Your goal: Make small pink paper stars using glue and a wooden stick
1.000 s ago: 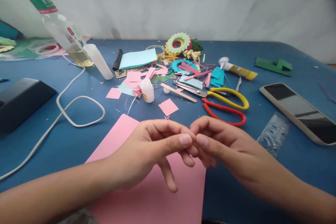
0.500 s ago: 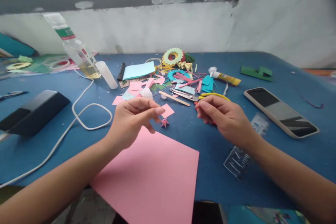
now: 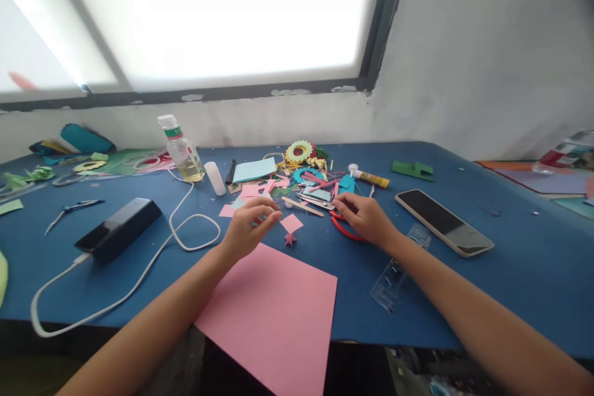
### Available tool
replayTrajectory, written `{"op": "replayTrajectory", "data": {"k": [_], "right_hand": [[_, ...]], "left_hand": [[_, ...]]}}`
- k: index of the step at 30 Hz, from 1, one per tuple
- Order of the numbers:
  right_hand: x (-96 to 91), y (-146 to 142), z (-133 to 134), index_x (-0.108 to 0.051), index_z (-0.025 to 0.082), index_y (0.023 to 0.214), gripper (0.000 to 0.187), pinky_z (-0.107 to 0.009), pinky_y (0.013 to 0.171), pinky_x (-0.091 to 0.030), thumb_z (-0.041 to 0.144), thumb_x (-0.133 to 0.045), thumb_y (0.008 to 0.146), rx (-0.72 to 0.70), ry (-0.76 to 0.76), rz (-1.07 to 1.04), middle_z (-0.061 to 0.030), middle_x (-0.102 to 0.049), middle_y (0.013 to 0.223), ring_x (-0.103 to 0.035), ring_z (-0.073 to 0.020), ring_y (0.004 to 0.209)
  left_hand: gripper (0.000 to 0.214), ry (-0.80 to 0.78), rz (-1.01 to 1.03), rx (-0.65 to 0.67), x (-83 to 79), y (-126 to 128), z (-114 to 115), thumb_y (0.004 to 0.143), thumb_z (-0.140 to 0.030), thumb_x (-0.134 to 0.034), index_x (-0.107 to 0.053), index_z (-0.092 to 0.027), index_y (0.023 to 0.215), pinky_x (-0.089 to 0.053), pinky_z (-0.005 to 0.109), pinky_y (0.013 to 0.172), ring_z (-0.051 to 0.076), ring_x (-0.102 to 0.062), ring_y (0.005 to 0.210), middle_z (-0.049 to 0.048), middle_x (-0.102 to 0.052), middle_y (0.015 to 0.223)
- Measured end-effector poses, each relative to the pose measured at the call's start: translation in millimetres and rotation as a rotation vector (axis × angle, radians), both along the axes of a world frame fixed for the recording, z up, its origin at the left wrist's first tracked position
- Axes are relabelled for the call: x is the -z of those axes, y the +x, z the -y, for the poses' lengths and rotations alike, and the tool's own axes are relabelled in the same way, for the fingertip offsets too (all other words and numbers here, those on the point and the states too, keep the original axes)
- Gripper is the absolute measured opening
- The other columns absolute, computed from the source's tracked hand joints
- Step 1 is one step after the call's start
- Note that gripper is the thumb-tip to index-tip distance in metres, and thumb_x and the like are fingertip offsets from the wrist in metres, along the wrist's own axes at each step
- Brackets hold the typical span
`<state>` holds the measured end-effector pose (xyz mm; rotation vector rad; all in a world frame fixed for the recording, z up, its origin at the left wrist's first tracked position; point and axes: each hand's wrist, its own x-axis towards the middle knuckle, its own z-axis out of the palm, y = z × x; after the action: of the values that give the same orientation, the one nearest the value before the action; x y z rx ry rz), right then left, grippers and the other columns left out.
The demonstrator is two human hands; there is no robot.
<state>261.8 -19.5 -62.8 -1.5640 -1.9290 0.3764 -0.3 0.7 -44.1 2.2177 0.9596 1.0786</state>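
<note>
My left hand (image 3: 248,227) hovers just above the blue table (image 3: 510,272), fingers curled with thumb and forefinger close together; whether they hold anything is hidden. Right beside its fingertips lie a small pink paper square (image 3: 292,223) and a tiny folded pink star (image 3: 290,239). My right hand (image 3: 364,216) lies over the handles of the scissors (image 3: 342,232), fingers curled round them; only the red loop and the blades show. A large pink sheet (image 3: 273,309) lies in front of me and hangs over the table's near edge.
A heap of coloured paper scraps and a paper wreath (image 3: 299,151) sits mid-table. A phone (image 3: 443,223) and a clear ruler (image 3: 394,275) lie to the right. A black power bank (image 3: 118,229) with a white cable (image 3: 195,241), a bottle (image 3: 183,151) and a glue tube (image 3: 371,178) are nearby.
My hands were pinched together over the pink sheet; they have parted. The tiny pink star now lies on the table, my right hand has gone onto the scissors, and my view has tilted up.
</note>
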Motion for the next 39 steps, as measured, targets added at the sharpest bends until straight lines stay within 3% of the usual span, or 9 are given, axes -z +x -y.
{"op": "replayTrajectory", "data": {"k": [2,7,13,16,20,22,24,30,39], "right_hand": [[0.7,0.5,-1.1,-0.056,0.016,0.109,0.026,-0.036,0.075,-0.051,0.032,-0.050,0.089,-0.002,-0.017,0.010,-0.0064,-0.059,0.107,-0.060,-0.0170,0.088],[2.1,-4.2,-1.0,-0.056,0.016,0.110,0.027,-0.037,0.076,-0.051,0.032,-0.051,0.089,-0.050,-0.028,0.044,-0.0068,-0.059,0.109,-0.059,-0.0174,0.090],[3.6,-8.4,1.4,-0.056,0.016,0.108,0.026,-0.037,0.076,-0.051,0.032,-0.050,0.089,-0.116,-0.007,0.064,-0.0066,-0.059,0.108,-0.059,-0.0169,0.089],[4.5,-6.9,0.6,-0.058,0.016,0.105,0.024,-0.035,0.075,-0.051,0.032,-0.050,0.089,-0.113,-0.008,0.063,-0.0057,-0.060,0.103,-0.060,-0.0158,0.086],[4.7,-6.6,0.0,-0.058,0.015,0.102,0.023,-0.034,0.073,-0.051,0.033,-0.050,0.089,-0.103,-0.020,0.059,-0.0050,-0.061,0.099,-0.060,-0.0149,0.083],[4.2,-7.4,0.3,-0.058,0.015,0.103,0.023,-0.034,0.073,-0.051,0.033,-0.050,0.089,-0.098,-0.025,0.056,-0.0051,-0.061,0.101,-0.060,-0.0152,0.083],[3.5,-7.7,0.6,-0.058,0.016,0.104,0.024,-0.035,0.074,-0.051,0.033,-0.050,0.089,-0.086,-0.031,0.053,-0.0055,-0.060,0.103,-0.060,-0.0158,0.085],[3.6,-0.5,-0.9,-0.057,0.017,0.108,0.026,-0.037,0.077,-0.051,0.033,-0.050,0.089,-0.001,-0.037,0.029,-0.0064,-0.059,0.108,-0.059,-0.0173,0.090],[9.7,9.0,-6.6,-0.056,0.016,0.108,0.027,-0.037,0.076,-0.051,0.033,-0.050,0.089,0.079,-0.092,0.016,-0.0062,-0.059,0.108,-0.059,-0.0177,0.089]], "left_hand": [[0.024,-0.007,-0.042,-0.005,-0.3,-0.6,0.4,0.085,-0.037,-0.051,-0.063,-0.016,0.082,-0.049,0.022,0.059,0.016,-0.060,0.084,0.0109,-0.062,0.102],[0.033,-0.071,-0.237,0.108,8.2,-0.1,-0.2,0.075,-0.040,-0.064,-0.063,-0.021,0.101,-0.051,0.026,0.068,0.019,-0.061,0.087,0.0076,-0.062,0.106],[0.014,-0.050,-0.335,0.242,15.6,8.2,0.7,0.074,-0.028,-0.066,-0.069,-0.021,0.085,-0.049,0.024,0.072,0.016,-0.063,0.078,0.0030,-0.069,0.083],[0.015,0.000,-0.264,0.136,1.6,-0.7,-2.6,0.075,-0.030,-0.065,-0.068,-0.020,0.086,-0.049,0.022,0.072,0.014,-0.063,0.077,0.0023,-0.070,0.083],[0.036,0.078,-0.130,-0.313,-17.2,-29.9,-21.0,0.092,-0.037,-0.036,-0.050,-0.015,0.118,-0.048,0.031,0.084,0.018,-0.058,0.099,0.0121,-0.059,0.116],[0.035,0.057,-0.161,-0.440,-16.2,-44.1,-33.2,0.092,-0.037,-0.039,-0.049,-0.015,0.117,-0.049,0.034,0.082,0.020,-0.058,0.097,0.0107,-0.060,0.108],[0.027,0.007,-0.248,-0.462,-8.7,-53.7,-44.0,0.088,-0.032,-0.051,-0.056,-0.014,0.107,-0.050,0.038,0.078,0.019,-0.060,0.089,0.0075,-0.061,0.102],[0.027,-0.055,-0.408,-0.417,9.5,-58.2,-56.4,0.088,-0.030,-0.052,-0.055,-0.016,0.111,-0.050,0.040,0.080,0.020,-0.059,0.094,0.0085,-0.058,0.112],[0.026,-0.052,-0.332,-0.352,-16.1,-54.3,-38.6,0.089,-0.031,-0.045,-0.058,-0.015,0.104,-0.042,0.040,0.092,0.023,-0.052,0.106,0.0112,-0.055,0.116]]}}
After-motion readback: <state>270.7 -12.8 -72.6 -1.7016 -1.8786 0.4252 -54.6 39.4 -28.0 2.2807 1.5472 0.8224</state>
